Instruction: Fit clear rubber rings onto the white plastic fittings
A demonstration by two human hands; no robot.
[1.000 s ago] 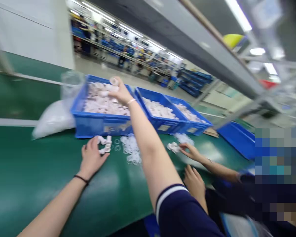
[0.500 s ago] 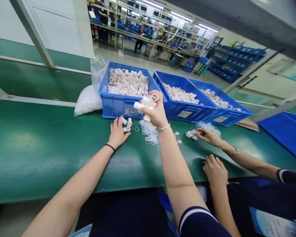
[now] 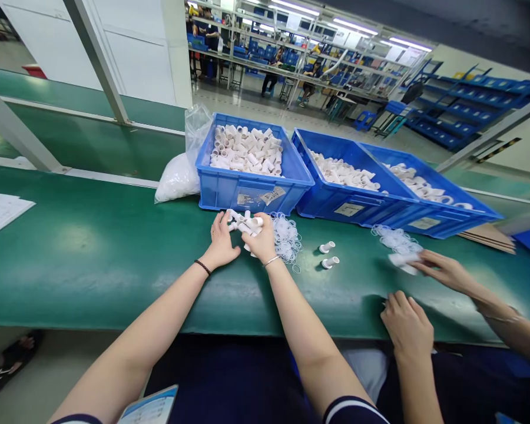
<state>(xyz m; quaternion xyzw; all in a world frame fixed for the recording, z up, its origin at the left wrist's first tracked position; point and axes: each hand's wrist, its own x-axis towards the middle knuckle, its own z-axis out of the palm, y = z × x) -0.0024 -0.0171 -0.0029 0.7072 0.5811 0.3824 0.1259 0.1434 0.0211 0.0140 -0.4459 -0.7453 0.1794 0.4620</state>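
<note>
Fittings (image 3: pixel 244 220), white, bunched on green tabletop (image 3: pixel 115 253), near side of left blue bin (image 3: pixel 223 189). Right hand (image 3: pixel 262 240): grip around several. Left hand (image 3: pixel 221 242) (thumb spread): grip wide, bunch's left edge.

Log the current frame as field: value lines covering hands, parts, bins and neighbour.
left hand: thumb spread from fingers, at left side of white fittings cluster
right hand: on the cluster's right side; grip unclear
clear rings: loose pile, right of right hand
two separate fittings: standing on green table, right of rings
blue bins: three, holding white fittings
plastic bag: left of leftmost bin
co-worker's hand: at a blurred white piece
</note>
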